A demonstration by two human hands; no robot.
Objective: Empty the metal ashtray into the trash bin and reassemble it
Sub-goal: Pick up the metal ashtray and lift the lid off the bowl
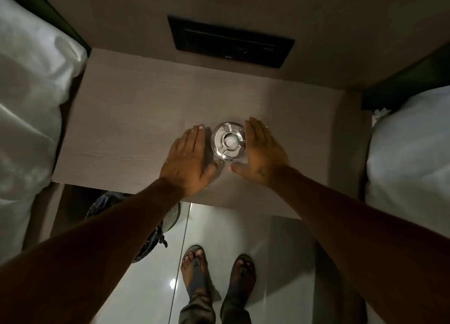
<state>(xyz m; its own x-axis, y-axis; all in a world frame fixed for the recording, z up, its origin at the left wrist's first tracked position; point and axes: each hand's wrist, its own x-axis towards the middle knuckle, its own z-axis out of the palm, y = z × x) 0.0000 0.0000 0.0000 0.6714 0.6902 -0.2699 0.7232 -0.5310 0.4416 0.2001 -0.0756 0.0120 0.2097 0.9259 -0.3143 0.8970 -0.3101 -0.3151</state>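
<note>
A round metal ashtray (228, 141) stands on the wooden nightstand (136, 119), its slotted lid on, with something pale in the centre hole. My left hand (188, 160) lies flat and open just left of it, a small gap between them. My right hand (261, 153) is open on its right side, fingers along the rim; whether it touches is unclear. A mesh trash bin (168, 217) with a dark liner bag stands on the floor below the nightstand's front left, mostly hidden by my left forearm.
White bedding (29, 109) fills the left side and a white pillow (409, 153) the right. A black panel (231, 42) is set in the wall behind the nightstand. My sandalled feet (219, 275) stand on the glossy tiled floor.
</note>
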